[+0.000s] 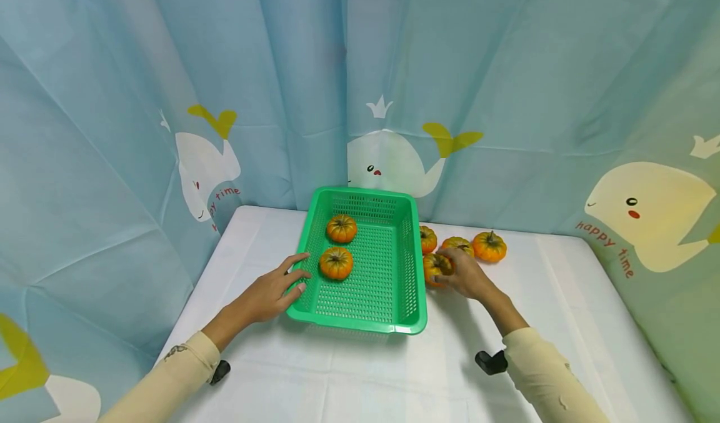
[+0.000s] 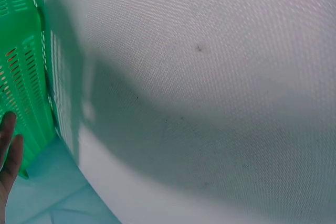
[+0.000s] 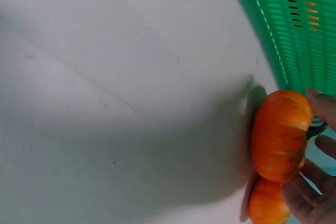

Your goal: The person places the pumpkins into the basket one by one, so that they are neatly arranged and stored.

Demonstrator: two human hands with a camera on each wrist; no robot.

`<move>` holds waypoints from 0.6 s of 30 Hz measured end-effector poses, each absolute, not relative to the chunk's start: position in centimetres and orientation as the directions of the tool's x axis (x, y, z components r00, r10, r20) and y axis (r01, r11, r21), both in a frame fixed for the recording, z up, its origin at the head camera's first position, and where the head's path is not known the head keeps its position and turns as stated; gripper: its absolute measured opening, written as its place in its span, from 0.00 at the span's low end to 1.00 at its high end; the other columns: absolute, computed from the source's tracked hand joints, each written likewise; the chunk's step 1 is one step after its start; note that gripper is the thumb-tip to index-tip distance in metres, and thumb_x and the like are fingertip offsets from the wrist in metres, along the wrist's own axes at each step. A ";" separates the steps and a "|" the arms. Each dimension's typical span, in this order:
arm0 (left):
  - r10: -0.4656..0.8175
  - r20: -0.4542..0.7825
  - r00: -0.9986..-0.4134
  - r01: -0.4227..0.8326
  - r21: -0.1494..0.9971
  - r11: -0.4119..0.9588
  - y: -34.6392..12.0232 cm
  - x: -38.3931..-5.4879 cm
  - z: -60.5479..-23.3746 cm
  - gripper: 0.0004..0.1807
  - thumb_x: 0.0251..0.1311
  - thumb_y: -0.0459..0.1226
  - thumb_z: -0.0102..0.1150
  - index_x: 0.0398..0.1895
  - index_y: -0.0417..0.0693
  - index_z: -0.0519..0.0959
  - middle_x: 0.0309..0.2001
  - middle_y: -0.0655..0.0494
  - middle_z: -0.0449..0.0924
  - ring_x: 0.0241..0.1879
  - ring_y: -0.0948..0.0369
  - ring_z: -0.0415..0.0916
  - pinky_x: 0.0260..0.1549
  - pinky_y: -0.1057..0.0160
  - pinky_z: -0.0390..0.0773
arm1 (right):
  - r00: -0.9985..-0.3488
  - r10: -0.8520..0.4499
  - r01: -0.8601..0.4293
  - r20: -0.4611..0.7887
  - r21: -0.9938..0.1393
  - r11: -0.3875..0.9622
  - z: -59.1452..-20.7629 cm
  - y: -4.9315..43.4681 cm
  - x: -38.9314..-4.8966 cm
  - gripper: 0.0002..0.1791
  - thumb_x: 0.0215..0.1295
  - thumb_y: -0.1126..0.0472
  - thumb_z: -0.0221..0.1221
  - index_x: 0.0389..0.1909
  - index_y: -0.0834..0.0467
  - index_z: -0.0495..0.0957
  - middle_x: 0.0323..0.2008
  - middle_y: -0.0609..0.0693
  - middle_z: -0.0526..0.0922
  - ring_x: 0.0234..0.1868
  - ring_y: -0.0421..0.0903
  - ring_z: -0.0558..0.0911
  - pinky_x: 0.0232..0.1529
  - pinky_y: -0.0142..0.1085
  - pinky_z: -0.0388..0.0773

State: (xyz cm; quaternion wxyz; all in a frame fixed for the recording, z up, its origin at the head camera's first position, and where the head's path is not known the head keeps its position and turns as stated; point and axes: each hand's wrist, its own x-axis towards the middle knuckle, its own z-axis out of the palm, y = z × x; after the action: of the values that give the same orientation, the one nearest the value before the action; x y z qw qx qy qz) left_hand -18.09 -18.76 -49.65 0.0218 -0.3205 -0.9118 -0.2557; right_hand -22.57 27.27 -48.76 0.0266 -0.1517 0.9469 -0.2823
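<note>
A green plastic basket holds two small orange pumpkins, one pumpkin behind the other pumpkin, both at its left side. My left hand rests at the basket's left rim with its fingers spread; its fingertips lie against the slatted side in the left wrist view. Outside the right wall, my right hand holds a small pumpkin between thumb and fingers. In the right wrist view this pumpkin lies on its side against the table, its dark stem towards the palm.
Near the held one are three more pumpkins: one pumpkin by the basket wall, one pumpkin partly behind my right hand, and one pumpkin farther right. A white cloth covers the table. Blue whale-print curtains hang behind.
</note>
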 end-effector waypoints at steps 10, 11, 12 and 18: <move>0.568 0.206 -0.797 0.593 0.451 0.667 -18.9 -18.2 -49.8 0.18 0.77 0.46 0.47 0.60 0.50 0.79 0.77 0.55 0.57 0.58 0.52 0.79 0.49 0.49 0.80 | -0.962 -0.273 -0.242 0.011 -0.498 0.833 -49.4 27.5 -22.6 0.38 0.57 0.62 0.72 0.66 0.72 0.69 0.59 0.74 0.71 0.59 0.71 0.72 0.62 0.65 0.67; 0.568 0.205 -0.797 0.592 0.453 0.666 -18.9 -18.2 -49.8 0.18 0.77 0.46 0.47 0.60 0.50 0.79 0.77 0.55 0.57 0.58 0.52 0.79 0.50 0.48 0.80 | -0.963 -0.271 -0.239 0.010 -0.499 0.833 -49.4 27.5 -22.6 0.38 0.57 0.62 0.72 0.66 0.72 0.69 0.58 0.74 0.71 0.58 0.70 0.73 0.62 0.65 0.68; 0.569 0.204 -0.797 0.591 0.454 0.666 -18.9 -18.2 -49.8 0.18 0.77 0.46 0.47 0.60 0.50 0.79 0.77 0.55 0.57 0.58 0.52 0.79 0.50 0.48 0.80 | -0.963 -0.269 -0.237 0.008 -0.499 0.833 -49.5 27.5 -22.5 0.38 0.57 0.62 0.72 0.66 0.72 0.69 0.57 0.73 0.71 0.57 0.70 0.73 0.61 0.65 0.68; 0.569 0.205 -0.797 0.592 0.454 0.665 -18.8 -18.2 -49.9 0.18 0.76 0.46 0.48 0.60 0.50 0.79 0.77 0.55 0.57 0.57 0.52 0.80 0.49 0.49 0.81 | -0.963 -0.269 -0.239 0.013 -0.501 0.832 -49.7 27.6 -22.4 0.38 0.56 0.62 0.73 0.66 0.72 0.70 0.56 0.73 0.72 0.56 0.69 0.74 0.61 0.65 0.68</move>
State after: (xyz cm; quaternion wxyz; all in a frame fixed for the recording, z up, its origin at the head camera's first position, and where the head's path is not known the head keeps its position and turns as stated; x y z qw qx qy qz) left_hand -18.21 -18.80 -49.90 0.0229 -0.3181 -0.9123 -0.2570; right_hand -22.38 27.57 -49.66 0.0288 -0.1328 0.9565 -0.2581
